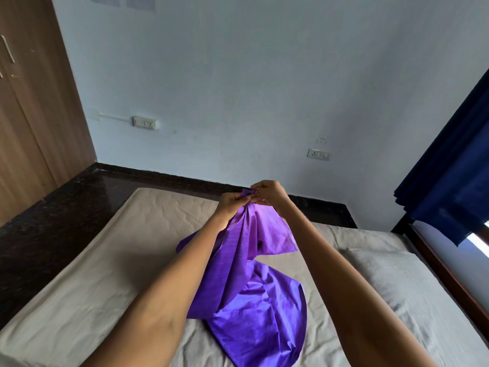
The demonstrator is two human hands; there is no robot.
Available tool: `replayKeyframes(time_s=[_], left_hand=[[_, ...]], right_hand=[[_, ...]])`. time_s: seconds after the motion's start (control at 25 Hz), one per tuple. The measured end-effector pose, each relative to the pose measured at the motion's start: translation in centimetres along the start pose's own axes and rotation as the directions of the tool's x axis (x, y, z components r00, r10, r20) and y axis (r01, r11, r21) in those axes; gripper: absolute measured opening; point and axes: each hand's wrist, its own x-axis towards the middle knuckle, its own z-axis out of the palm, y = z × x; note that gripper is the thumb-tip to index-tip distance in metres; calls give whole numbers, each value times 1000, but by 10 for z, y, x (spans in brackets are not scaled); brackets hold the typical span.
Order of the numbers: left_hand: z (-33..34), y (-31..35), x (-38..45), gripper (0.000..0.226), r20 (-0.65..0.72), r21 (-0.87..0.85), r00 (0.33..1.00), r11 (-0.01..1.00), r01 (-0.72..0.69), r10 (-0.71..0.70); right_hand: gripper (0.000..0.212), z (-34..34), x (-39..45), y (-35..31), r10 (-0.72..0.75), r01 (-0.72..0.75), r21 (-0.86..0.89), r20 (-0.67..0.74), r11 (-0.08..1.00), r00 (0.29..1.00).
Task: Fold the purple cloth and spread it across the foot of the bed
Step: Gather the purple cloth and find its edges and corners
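Place: home bedroom
Signs: bed (105,250) with pillow (391,282), wooden wardrobe (29,115), navy curtain (455,178), wall sockets (146,123)

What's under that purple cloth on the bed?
The cloth, held up by both hands, trails onto the beige sheet. Whatever lies beneath its heap is covered.

cloth (254,287) on bed (92,274), pillow (397,282) right

Bed (111,260) in beige sheet; grey pillow (391,282) at right; purple cloth (259,308) heaped mid-bed.
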Motion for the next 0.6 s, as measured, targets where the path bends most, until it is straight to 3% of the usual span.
replayKeyframes(time_s=[0.16, 0.28, 0.36, 0.48, 0.6], left_hand=[[-11, -4, 2, 11, 65, -37, 994, 995, 93, -91], [-16, 1, -4, 13, 189, -131, 974, 980, 152, -126], [-23, 0, -4, 19, 212, -220, 964, 953, 207, -160], [-31, 1, 1, 27, 103, -320, 981, 928, 188, -163], [-25, 7, 7, 18, 18, -212, 990, 967, 144, -143]], right_hand=[[21, -1, -6, 11, -211, 190, -313, -37, 931, 977], [18, -2, -13, 11, -310, 258, -374, -84, 891, 947], [20, -2, -14, 12, -321, 271, -359, -87, 893, 943], [18, -2, -14, 13, -279, 265, -182, -58, 947, 959], [15, 6, -11, 9, -325, 310, -252, -20, 917, 945]])
